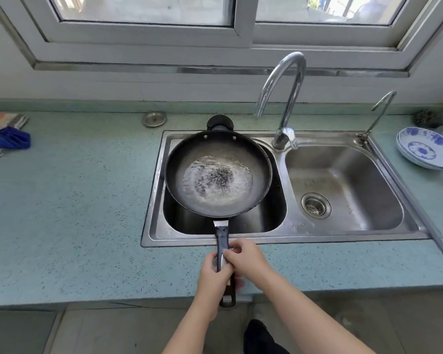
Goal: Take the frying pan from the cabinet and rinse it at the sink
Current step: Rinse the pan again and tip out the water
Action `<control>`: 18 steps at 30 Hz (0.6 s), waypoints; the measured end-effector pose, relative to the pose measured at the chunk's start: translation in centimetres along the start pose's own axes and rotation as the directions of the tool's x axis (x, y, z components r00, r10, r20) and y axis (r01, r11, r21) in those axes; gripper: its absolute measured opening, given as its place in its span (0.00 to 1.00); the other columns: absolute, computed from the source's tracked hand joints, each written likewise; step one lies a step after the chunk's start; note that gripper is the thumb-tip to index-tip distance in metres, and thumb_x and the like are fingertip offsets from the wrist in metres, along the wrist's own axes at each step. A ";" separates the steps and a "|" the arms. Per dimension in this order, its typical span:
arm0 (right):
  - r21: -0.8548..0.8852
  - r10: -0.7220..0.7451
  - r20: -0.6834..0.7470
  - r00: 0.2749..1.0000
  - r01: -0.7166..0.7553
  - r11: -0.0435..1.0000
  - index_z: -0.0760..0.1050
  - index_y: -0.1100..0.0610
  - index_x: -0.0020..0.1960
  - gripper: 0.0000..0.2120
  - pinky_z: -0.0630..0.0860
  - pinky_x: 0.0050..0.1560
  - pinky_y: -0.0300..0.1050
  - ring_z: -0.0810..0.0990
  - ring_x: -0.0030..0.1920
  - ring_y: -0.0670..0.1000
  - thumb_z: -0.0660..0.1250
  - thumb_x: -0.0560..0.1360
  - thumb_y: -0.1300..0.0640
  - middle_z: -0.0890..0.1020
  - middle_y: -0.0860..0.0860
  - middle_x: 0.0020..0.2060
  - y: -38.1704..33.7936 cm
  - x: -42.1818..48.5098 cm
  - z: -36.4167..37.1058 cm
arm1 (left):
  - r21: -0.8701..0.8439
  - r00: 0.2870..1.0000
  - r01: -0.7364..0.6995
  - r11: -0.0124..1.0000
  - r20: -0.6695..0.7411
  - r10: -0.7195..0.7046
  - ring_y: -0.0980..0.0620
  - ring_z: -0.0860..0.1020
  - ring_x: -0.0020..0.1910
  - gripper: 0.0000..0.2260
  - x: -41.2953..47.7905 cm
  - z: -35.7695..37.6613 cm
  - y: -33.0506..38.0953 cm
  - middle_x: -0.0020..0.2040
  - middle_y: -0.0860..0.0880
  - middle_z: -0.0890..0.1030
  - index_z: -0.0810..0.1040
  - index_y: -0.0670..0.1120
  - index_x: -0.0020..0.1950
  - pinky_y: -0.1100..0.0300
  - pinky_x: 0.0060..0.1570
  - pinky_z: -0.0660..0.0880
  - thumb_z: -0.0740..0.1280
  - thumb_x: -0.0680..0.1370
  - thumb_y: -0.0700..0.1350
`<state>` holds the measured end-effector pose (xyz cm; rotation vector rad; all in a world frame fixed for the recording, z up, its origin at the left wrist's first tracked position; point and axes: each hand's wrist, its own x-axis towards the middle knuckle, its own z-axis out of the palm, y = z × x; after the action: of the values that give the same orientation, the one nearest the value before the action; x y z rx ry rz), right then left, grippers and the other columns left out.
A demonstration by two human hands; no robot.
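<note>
Frying pan point(218, 172) over left sink point(287, 235) basin, water pooled inside. Left hand point(214, 279) and right hand point(246, 259) both wrapped round handle point(221, 241). Likely heavy, wet, slippery; rigid. Two-handed handle hold suits.

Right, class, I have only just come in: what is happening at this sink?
A person holds a frying pan by its long handle with both hands, the left hand and the right hand wrapped around it. The pan sits over the left basin of the steel sink and has water pooled in it. No water visibly runs from the tap. Blue-patterned plates rest on the counter at right.
</note>
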<state>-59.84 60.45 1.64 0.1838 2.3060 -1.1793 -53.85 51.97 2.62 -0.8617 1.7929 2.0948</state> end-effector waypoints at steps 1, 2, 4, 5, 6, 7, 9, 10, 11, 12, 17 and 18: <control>0.004 0.012 0.004 1.000 -0.012 1.000 0.77 0.56 0.49 0.07 0.70 0.33 0.37 0.75 0.34 0.43 0.65 0.73 0.57 0.77 0.46 0.35 0.0 0.1 -0.1 | -0.005 1.000 0.005 1.000 0.011 -0.005 0.54 0.78 0.24 0.05 0.1 0.0 0.0 0.34 0.44 0.78 0.74 0.43 0.52 0.60 0.24 0.75 0.65 0.77 0.37; 0.011 0.018 0.010 1.000 -0.018 1.000 0.77 0.57 0.51 0.09 0.69 0.32 0.36 0.75 0.33 0.42 0.65 0.72 0.57 0.78 0.46 0.36 -0.1 0.1 -0.1 | -0.009 1.000 0.007 1.000 0.027 -0.007 0.52 0.76 0.23 0.06 0.1 0.0 0.1 0.32 0.44 0.77 0.73 0.43 0.53 0.60 0.23 0.74 0.65 0.77 0.37; 0.036 0.020 0.026 0.999 -0.021 0.999 0.78 0.59 0.54 0.13 0.69 0.33 0.35 0.76 0.34 0.43 0.65 0.72 0.56 0.79 0.48 0.39 -0.1 0.2 -0.1 | 0.009 0.999 -0.004 1.000 0.051 0.004 0.51 0.73 0.21 0.06 0.2 0.1 0.3 0.29 0.43 0.74 0.73 0.42 0.55 0.60 0.21 0.71 0.63 0.78 0.37; 0.046 0.017 0.031 0.999 -0.018 0.999 0.78 0.59 0.54 0.13 0.70 0.35 0.36 0.77 0.36 0.45 0.66 0.72 0.56 0.80 0.49 0.40 -0.2 0.3 -0.1 | 0.028 0.998 -0.017 0.999 0.053 0.015 0.51 0.71 0.20 0.06 0.2 0.2 0.5 0.29 0.43 0.73 0.73 0.42 0.54 0.61 0.21 0.71 0.62 0.78 0.37; 0.059 0.013 0.033 0.999 -0.015 0.998 0.79 0.59 0.53 0.13 0.71 0.38 0.37 0.78 0.38 0.46 0.66 0.72 0.56 0.81 0.49 0.40 -0.3 0.3 -0.2 | 0.048 0.998 -0.031 0.998 0.048 0.029 0.51 0.71 0.20 0.06 0.2 0.2 0.7 0.29 0.43 0.73 0.74 0.43 0.54 0.60 0.21 0.71 0.61 0.78 0.37; 0.075 0.010 0.038 0.999 -0.013 0.997 0.79 0.59 0.52 0.12 0.71 0.40 0.39 0.78 0.40 0.47 0.67 0.72 0.55 0.81 0.50 0.40 -0.4 0.4 -0.3 | 0.063 0.998 -0.045 0.997 0.042 0.043 0.51 0.71 0.19 0.06 0.1 0.3 0.9 0.28 0.44 0.73 0.74 0.43 0.53 0.60 0.21 0.71 0.61 0.78 0.37; 0.101 0.007 0.042 0.999 -0.011 0.995 0.80 0.59 0.49 0.12 0.72 0.42 0.42 0.78 0.40 0.48 0.68 0.71 0.53 0.81 0.50 0.38 -0.6 0.6 -0.6 | 0.082 0.997 -0.070 0.994 0.038 0.067 0.51 0.70 0.19 0.06 -0.1 0.5 1.2 0.25 0.46 0.73 0.74 0.44 0.52 0.60 0.21 0.71 0.61 0.78 0.38; 0.104 0.008 0.039 0.999 -0.012 0.994 0.80 0.60 0.49 0.12 0.73 0.43 0.43 0.78 0.41 0.49 0.69 0.70 0.52 0.80 0.50 0.38 -0.7 0.8 -0.6 | 0.088 0.996 -0.080 0.993 0.038 0.077 0.51 0.70 0.18 0.06 -0.2 0.5 1.4 0.24 0.47 0.72 0.75 0.45 0.51 0.60 0.21 0.70 0.61 0.78 0.37; 0.102 0.008 0.035 0.999 -0.012 0.995 0.79 0.59 0.48 0.13 0.73 0.42 0.42 0.78 0.40 0.49 0.69 0.70 0.51 0.80 0.49 0.38 -0.8 0.9 -0.6 | 0.098 0.996 -0.086 0.992 0.034 0.083 0.51 0.70 0.18 0.06 -0.2 0.6 1.5 0.23 0.47 0.72 0.75 0.46 0.51 0.60 0.21 0.70 0.61 0.78 0.37; 0.098 0.008 0.034 0.999 -0.011 0.995 0.79 0.59 0.46 0.12 0.72 0.41 0.42 0.77 0.39 0.49 0.69 0.69 0.50 0.80 0.49 0.37 -1.0 0.9 -0.7 | 0.110 0.996 -0.086 0.990 0.027 0.084 0.52 0.70 0.18 0.07 -0.2 0.6 1.6 0.22 0.47 0.72 0.75 0.46 0.51 0.60 0.20 0.70 0.60 0.77 0.37; 0.067 -0.004 0.053 0.999 0.001 0.998 0.72 0.55 0.35 0.13 0.65 0.35 0.41 0.71 0.34 0.49 0.72 0.65 0.49 0.73 0.53 0.32 -2.1 0.8 -0.6 | 0.177 0.998 -0.053 0.983 -0.015 0.057 0.51 0.71 0.17 0.05 -0.4 0.5 2.2 0.24 0.45 0.74 0.74 0.46 0.48 0.61 0.19 0.69 0.60 0.77 0.37; 0.058 0.005 0.048 0.999 -0.008 0.998 0.70 0.56 0.35 0.14 0.64 0.34 0.41 0.70 0.33 0.49 0.72 0.65 0.48 0.72 0.53 0.32 -2.3 0.8 -0.6 | 0.189 0.998 -0.046 0.981 -0.028 0.052 0.51 0.72 0.17 0.05 -0.5 0.5 2.3 0.25 0.45 0.74 0.74 0.46 0.48 0.61 0.19 0.69 0.60 0.77 0.37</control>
<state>-61.60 59.40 3.17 0.1821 2.2299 -1.2355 -54.90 52.09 4.80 -0.8130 2.0096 1.9099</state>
